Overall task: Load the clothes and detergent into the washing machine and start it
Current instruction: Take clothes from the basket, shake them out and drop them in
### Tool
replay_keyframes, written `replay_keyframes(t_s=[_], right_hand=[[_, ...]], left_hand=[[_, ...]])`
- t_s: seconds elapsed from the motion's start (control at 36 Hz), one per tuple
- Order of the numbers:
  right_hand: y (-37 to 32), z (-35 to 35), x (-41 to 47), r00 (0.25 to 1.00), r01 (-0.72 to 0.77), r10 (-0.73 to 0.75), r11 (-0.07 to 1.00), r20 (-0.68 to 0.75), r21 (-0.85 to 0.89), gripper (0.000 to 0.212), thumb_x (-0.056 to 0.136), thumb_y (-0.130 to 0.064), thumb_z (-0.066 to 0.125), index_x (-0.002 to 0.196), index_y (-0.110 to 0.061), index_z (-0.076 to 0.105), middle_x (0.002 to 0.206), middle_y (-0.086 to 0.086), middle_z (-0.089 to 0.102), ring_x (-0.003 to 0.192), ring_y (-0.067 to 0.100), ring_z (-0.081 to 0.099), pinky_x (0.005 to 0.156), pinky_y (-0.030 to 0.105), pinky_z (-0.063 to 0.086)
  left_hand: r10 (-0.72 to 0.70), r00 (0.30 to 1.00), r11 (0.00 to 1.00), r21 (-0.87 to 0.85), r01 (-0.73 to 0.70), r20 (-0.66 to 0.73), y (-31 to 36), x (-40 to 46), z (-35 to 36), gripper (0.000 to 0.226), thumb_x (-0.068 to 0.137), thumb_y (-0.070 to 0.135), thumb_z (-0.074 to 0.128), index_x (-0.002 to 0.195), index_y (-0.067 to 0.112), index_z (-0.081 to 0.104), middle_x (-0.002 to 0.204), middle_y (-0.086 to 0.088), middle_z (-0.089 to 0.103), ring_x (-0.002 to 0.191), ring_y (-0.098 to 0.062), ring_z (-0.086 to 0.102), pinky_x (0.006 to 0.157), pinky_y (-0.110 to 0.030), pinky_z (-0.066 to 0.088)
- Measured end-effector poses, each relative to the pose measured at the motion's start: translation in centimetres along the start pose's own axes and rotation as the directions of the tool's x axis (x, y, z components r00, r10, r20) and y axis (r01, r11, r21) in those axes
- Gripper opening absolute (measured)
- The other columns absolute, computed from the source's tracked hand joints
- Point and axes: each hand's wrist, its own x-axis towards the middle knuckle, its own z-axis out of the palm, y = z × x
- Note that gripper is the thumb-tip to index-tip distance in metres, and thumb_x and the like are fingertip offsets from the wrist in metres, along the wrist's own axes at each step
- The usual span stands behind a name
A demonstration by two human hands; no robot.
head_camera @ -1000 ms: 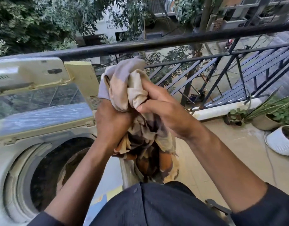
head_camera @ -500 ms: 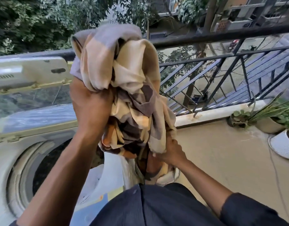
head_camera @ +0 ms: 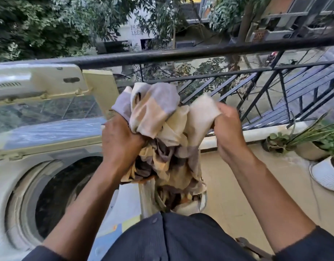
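A tan tiled balcony floor (head_camera: 224,194) carried everything. On its left stood a cream top-loading washing machine (head_camera: 15,166), lid raised. At the far right sat a beige planter (head_camera: 309,152) with long green leaves, and just beside it, nearer, a white ribbed pot (head_camera: 325,176).

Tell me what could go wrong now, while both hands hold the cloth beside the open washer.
1. The bunched beige, grey and brown patterned cloth hangs right of the round dark washer drum opening; its trailing end may miss it.
2. The right hand pinches only a corner, which may slip.
3. The black metal balcony railing is close; cloth might snag.
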Motion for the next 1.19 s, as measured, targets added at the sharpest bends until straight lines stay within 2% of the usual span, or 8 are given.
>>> replay_keyframes(t_s=[0.17, 0.39, 0.44, 0.56, 0.67, 0.78, 0.94, 1.19], right_hand=[[-5.3, 1.9, -2.4, 0.945, 0.104, -0.168, 0.967, 0.279, 0.231, 0.033, 0.094, -0.001, 0.055, 0.118, -0.014, 0.073, 0.103, 0.003, 0.076, 0.093, 0.014, 0.068, 0.079, 0.028, 0.056], [-3.8, 3.6, -4.2, 0.780, -0.024, -0.162, 0.957, 0.604, 0.288, 0.070, 0.085, -0.009, 0.039, 0.154, -0.008, 0.044, 0.117, 0.019, 0.067, 0.109, 0.051, 0.056, 0.095, 0.063, 0.046], [-3.2, 3.1, -4.1, 0.774, -0.050, -0.170, 0.944, 0.610, 0.326, 0.071, 0.083, -0.010, 0.038, 0.155, -0.009, 0.043, 0.089, 0.024, 0.055, 0.075, 0.047, 0.038, 0.065, 0.053, 0.030], [-2.5, 2.2, -3.8, 0.870, -0.112, -0.121, 0.896, 0.478, 0.431, 0.060, 0.081, 0.008, 0.036, 0.138, -0.001, 0.055, 0.118, 0.024, 0.064, 0.104, 0.023, 0.064, 0.087, 0.028, 0.052], [2.4, 1.2, -2.9, 0.981, 0.042, -0.023, 0.995, 0.194, -0.096, 0.060, 0.075, 0.003, 0.059, 0.128, -0.024, 0.057, 0.121, -0.002, 0.065, 0.115, 0.012, 0.062, 0.087, 0.028, 0.048], [9.5, -0.5, -2.9, 0.894, 0.019, 0.351, 0.590, 0.278, -0.807, 0.091, 0.063, -0.036, 0.072, 0.145, -0.036, 0.032, 0.139, 0.004, 0.053, 0.126, 0.033, 0.052, 0.097, 0.047, 0.051], [14.8, 0.2, -4.5, 0.683, -0.157, 0.663, 0.543, 0.306, -0.825, 0.136, 0.051, -0.069, 0.085, 0.162, -0.026, 0.019, 0.154, 0.007, 0.050, 0.136, 0.033, 0.053, 0.108, 0.045, 0.049], [13.3, -0.2, -2.5, 0.931, -0.210, 0.340, 0.796, 0.131, -0.568, 0.029, 0.076, -0.049, 0.058, 0.085, -0.025, 0.073, 0.095, 0.009, 0.075, 0.101, 0.037, 0.071, 0.082, 0.044, 0.056]], left_hand=[[0.292, 0.879, 0.890, -0.445, -0.105, 0.376, -1.3, 1.3, -1.0, 0.098, 0.069, 0.028, 0.096, 0.151, 0.016, 0.043, 0.144, 0.002, 0.062, 0.138, -0.013, 0.056, 0.114, -0.033, 0.046], [0.053, 0.996, 0.949, -0.313, -0.027, 0.075, 0.2, -0.1, 0.5, 0.091, 0.061, 0.060, 0.094, 0.137, 0.043, 0.047, 0.115, 0.026, 0.069, 0.108, 0.004, 0.067, 0.088, -0.029, 0.057], [0.026, 0.999, 0.955, -0.296, -0.017, 0.026, 0.8, -0.4, 0.6, 0.085, 0.069, 0.056, 0.092, 0.140, 0.044, 0.048, 0.116, 0.025, 0.070, 0.107, 0.005, 0.067, 0.086, -0.026, 0.055], [-0.024, 1.000, 0.957, -0.288, 0.023, 0.001, 0.9, -0.8, 1.3, 0.068, 0.080, 0.050, 0.085, 0.139, 0.048, 0.053, 0.115, 0.022, 0.073, 0.107, -0.001, 0.069, 0.092, -0.038, 0.059], [-0.078, 0.997, 0.938, -0.340, 0.065, -0.025, 1.2, -0.6, 1.1, 0.058, 0.082, 0.044, 0.085, 0.133, 0.050, 0.058, 0.112, 0.032, 0.071, 0.103, 0.009, 0.066, 0.088, -0.033, 0.057], [-0.048, 0.997, 0.913, -0.408, 0.018, -0.063, 1.4, 0.7, -0.2, 0.061, 0.082, 0.034, 0.088, 0.137, 0.037, 0.062, 0.121, 0.016, 0.074, 0.114, -0.008, 0.069, 0.097, -0.047, 0.058], [0.045, 0.992, 0.836, -0.540, -0.103, -0.119, 3.7, 1.0, -2.5, 0.042, 0.087, 0.017, 0.085, 0.124, 0.025, 0.068, 0.114, 0.011, 0.077, 0.110, -0.009, 0.072, 0.091, -0.035, 0.060], [0.055, 0.988, 0.919, -0.379, -0.108, -0.147, 1.7, 1.7, -2.2, 0.061, 0.082, 0.042, 0.089, 0.136, 0.028, 0.064, 0.125, 0.008, 0.074, 0.118, -0.015, 0.070, 0.097, -0.050, 0.058]])
